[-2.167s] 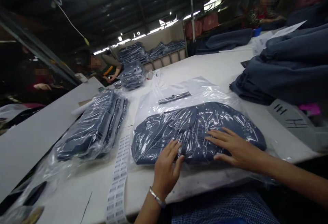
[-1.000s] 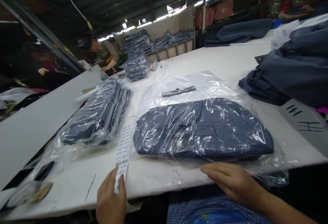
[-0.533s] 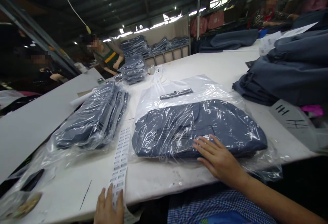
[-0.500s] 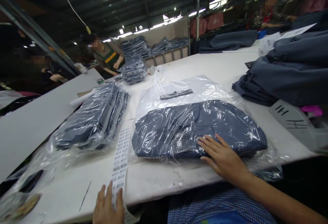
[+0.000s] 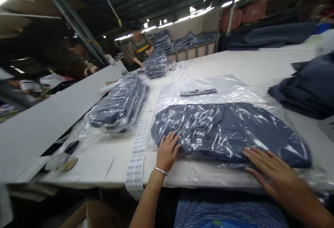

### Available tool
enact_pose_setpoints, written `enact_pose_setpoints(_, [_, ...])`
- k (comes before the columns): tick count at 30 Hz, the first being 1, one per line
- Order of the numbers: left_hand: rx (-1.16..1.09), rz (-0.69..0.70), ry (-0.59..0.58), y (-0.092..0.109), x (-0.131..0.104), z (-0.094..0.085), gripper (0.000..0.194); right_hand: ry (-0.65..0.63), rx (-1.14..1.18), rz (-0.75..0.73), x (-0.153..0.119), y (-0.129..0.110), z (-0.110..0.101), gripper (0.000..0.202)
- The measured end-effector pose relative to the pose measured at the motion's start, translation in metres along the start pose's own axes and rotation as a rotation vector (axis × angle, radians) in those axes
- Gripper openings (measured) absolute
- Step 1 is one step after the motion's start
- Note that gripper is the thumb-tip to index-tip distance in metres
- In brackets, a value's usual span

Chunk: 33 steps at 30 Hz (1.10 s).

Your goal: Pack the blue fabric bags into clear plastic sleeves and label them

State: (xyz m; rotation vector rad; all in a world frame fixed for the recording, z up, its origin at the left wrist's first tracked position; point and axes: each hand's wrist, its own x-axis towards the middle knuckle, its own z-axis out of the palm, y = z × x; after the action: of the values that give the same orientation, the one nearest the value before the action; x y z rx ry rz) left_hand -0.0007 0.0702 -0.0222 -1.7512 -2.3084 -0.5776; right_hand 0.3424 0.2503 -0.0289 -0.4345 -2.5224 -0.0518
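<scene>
A folded dark blue garment in clear plastic (image 5: 229,130) lies on the white table (image 5: 96,169) in front of me. My left hand (image 5: 168,151), with a bracelet at the wrist, rests on the front left edge of the package, fingers apart. On its front right part lies my right hand (image 5: 271,172), palm down with the fingers stretched out. Behind the garment, the flat upper part of the bag holds a dark strip (image 5: 198,92). A strip of barcode labels (image 5: 138,151) runs along the table left of the package and hangs over the edge.
A stack of bagged garments (image 5: 117,103) lies to the left, a further bagged stack (image 5: 156,63) behind it. Dark folded cloth (image 5: 308,85) is piled at the right. A person in a green apron (image 5: 141,45) stands at the back. A dark phone-like object (image 5: 71,147) lies at the left.
My left hand has moved up and right from the label strip onto the package. My right hand remains on the package. The view has turned left, so things appear further right.
</scene>
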Motion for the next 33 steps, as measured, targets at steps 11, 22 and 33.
enact_pose_setpoints(11, [-0.049, -0.953, 0.401, -0.058, -0.144, -0.047, 0.052, -0.457, 1.074, 0.247, 0.062, -0.11, 0.039, 0.036])
enact_pose_setpoints(22, [-0.377, -1.228, 0.501, -0.057, -0.192, -0.045, 0.093, -0.859, 1.679, 0.321, 0.103, -0.223, 0.125, 0.06])
enact_pose_setpoints(33, [-0.914, -1.279, 0.624, -0.039, -0.191, -0.069, 0.097, -1.0, 1.753, 0.24, 0.071, -0.268, 0.145, 0.063])
